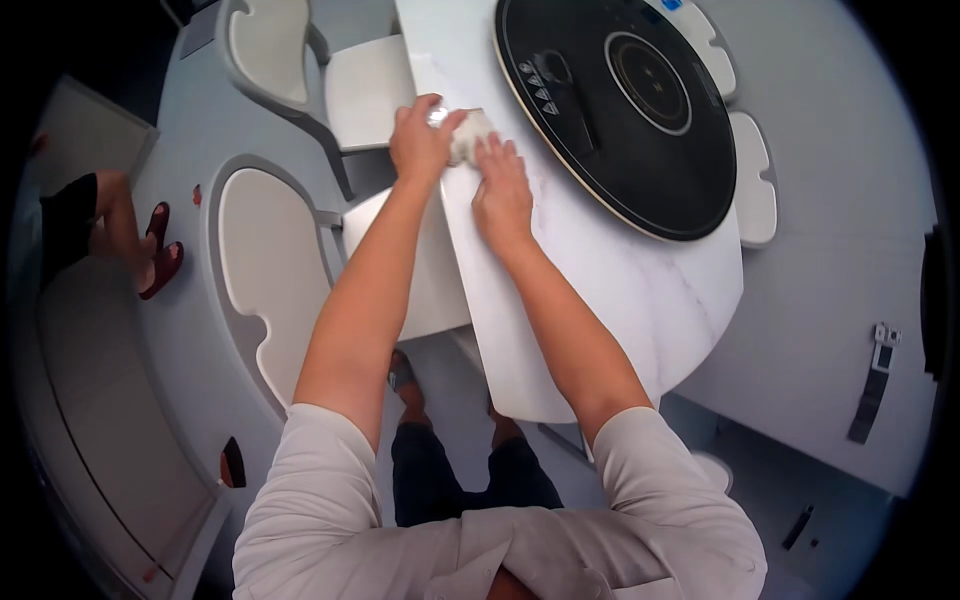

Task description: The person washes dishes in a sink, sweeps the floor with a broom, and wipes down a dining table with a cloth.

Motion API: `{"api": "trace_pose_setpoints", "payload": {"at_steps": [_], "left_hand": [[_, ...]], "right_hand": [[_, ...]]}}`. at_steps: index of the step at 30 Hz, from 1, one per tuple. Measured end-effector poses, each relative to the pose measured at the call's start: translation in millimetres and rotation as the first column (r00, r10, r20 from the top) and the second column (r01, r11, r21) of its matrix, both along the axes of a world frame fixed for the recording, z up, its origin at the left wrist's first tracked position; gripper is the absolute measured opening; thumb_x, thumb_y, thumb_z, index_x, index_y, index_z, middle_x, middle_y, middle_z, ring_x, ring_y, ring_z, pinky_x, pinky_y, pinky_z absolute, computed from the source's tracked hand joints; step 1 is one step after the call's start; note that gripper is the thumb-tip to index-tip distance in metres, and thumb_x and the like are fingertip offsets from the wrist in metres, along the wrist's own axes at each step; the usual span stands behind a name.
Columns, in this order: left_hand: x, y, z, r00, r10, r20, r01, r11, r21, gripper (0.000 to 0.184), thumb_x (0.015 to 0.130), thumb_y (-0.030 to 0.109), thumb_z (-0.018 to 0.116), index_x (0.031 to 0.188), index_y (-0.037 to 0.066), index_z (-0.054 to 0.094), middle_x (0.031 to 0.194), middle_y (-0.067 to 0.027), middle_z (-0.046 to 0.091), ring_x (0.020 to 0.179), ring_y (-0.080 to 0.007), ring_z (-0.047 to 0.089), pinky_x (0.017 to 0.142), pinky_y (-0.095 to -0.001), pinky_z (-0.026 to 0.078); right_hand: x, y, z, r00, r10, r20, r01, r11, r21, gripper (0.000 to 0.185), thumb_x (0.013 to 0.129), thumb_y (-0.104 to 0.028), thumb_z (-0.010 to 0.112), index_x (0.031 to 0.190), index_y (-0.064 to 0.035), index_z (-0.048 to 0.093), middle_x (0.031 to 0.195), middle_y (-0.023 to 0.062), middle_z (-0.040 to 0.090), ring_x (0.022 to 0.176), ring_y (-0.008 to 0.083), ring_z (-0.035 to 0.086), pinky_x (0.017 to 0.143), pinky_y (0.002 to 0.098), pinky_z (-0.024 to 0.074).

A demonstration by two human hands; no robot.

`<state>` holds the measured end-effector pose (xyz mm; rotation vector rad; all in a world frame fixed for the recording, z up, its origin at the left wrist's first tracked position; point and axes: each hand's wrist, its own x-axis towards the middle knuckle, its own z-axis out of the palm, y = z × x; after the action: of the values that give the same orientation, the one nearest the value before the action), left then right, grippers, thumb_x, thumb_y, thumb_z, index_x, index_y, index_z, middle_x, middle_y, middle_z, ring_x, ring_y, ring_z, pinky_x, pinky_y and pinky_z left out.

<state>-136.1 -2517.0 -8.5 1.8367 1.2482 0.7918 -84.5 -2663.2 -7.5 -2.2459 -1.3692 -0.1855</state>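
A pale, crumpled cloth (pixel 468 137) lies at the left edge of the white marbled table (pixel 610 290), between my two hands. My left hand (pixel 420 142) is curled around a small shiny, clear object (pixel 437 116), mostly hidden by the fingers. Its thumb reaches across to the cloth. With fingers stretched out, my right hand (pixel 503 195) rests low over the table, and its fingertips touch the cloth's near right side. Motion blurs the fingers a little.
A large black round turntable (pixel 640 180) covers much of the tabletop to the right. Pale chairs (pixel 275 260) stand along the left side, and others (pixel 752 180) beyond the right edge. At far left, a person's legs (pixel 118 215) in dark red slippers are visible.
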Motion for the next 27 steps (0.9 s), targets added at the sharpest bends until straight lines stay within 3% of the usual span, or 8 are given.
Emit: {"api": "trace_pose_setpoints", "payload": {"at_steps": [2,6,10,14,19,22,25,27], "left_hand": [[0,2,-29,0.978,0.009,0.211,-0.033,0.993,0.114,0.037,0.085,0.039,0.076,0.111,0.014,0.068,0.103,-0.014,0.067,0.093,-0.0325,0.066,0.082,-0.0402,0.052],[-18,-31,-69,0.766,0.36,0.532,-0.186,0.917,-0.352,0.03,0.094,0.031,0.069,0.105,0.003,0.062,0.089,-0.009,0.066,0.068,-0.0195,0.06,0.066,-0.0344,0.05],[-86,-119,-43,0.663,0.657,0.36,-0.013,0.49,-0.872,0.032,0.1,0.036,0.059,0.108,0.006,0.054,0.071,-0.0042,0.054,0.054,-0.0109,0.049,0.048,-0.0246,0.039],[-101,-165,-17,0.553,0.814,0.175,-0.129,0.291,-0.948,0.03,0.103,0.038,0.053,0.105,0.007,0.053,0.066,-0.003,0.051,0.052,-0.0106,0.048,0.044,-0.0229,0.037],[-114,-158,32,0.629,0.687,0.364,-0.092,0.531,-0.843,0.027,0.103,0.033,0.055,0.102,0.007,0.052,0.068,-0.0018,0.051,0.052,-0.0094,0.046,0.044,-0.0217,0.037],[-125,-173,91,0.691,0.549,0.47,0.06,0.604,-0.794,0.022,0.103,0.029,0.056,0.1,0.008,0.051,0.073,-0.0007,0.051,0.051,-0.0092,0.046,0.044,-0.0205,0.036],[-165,-221,139,0.868,0.181,0.462,0.244,0.655,-0.715,0.02,0.103,0.028,0.058,0.1,0.009,0.052,0.074,0.001,0.049,0.05,-0.0081,0.044,0.044,-0.0188,0.033],[-204,-254,162,0.946,0.018,0.324,0.251,0.592,-0.766,0.021,0.102,0.029,0.059,0.098,0.009,0.052,0.073,0.0019,0.048,0.05,-0.0072,0.043,0.044,-0.0182,0.032]], "right_hand": [[-29,-63,23,0.984,0.144,-0.103,-0.147,0.989,-0.027,0.055,0.086,0.007,0.048,0.137,-0.0105,0.058,0.146,0.015,0.052,0.136,0.0388,0.046,0.116,0.0485,0.0334],[-47,-274,34,0.995,0.041,-0.089,-0.053,0.989,-0.141,0.048,0.087,0.008,0.05,0.129,-0.0097,0.065,0.138,0.0178,0.058,0.132,0.0371,0.052,0.116,0.0466,0.0361],[26,-386,18,0.734,-0.676,-0.069,0.663,0.735,-0.144,0.04,0.094,0.005,0.044,0.133,0.0037,0.055,0.141,0.0229,0.053,0.137,0.0386,0.044,0.118,0.0423,0.0295],[-65,-328,9,0.861,-0.509,0.018,0.509,0.858,-0.062,0.041,0.095,0.0,0.045,0.135,0.0054,0.053,0.142,0.0214,0.053,0.137,0.0375,0.045,0.117,0.0448,0.0315],[-164,-244,41,0.951,-0.07,-0.301,0.085,0.996,0.039,0.052,0.082,0.006,0.049,0.13,-0.01,0.063,0.138,0.0098,0.06,0.134,0.0342,0.05,0.116,0.0513,0.0335],[-99,-301,31,0.982,0.035,-0.183,-0.04,0.999,-0.019,0.05,0.085,0.006,0.045,0.129,-0.0102,0.064,0.138,0.0093,0.06,0.135,0.0337,0.049,0.117,0.0513,0.032],[21,-396,3,0.942,-0.319,-0.107,0.327,0.943,0.058,0.041,0.094,0.002,0.041,0.125,-0.0085,0.065,0.133,0.0155,0.06,0.135,0.0357,0.046,0.118,0.0458,0.0313],[68,-429,-2,0.741,-0.66,0.122,0.662,0.749,0.028,0.039,0.092,0.003,0.045,0.127,-0.0028,0.061,0.134,0.0197,0.059,0.134,0.0369,0.047,0.116,0.0435,0.0341]]}}
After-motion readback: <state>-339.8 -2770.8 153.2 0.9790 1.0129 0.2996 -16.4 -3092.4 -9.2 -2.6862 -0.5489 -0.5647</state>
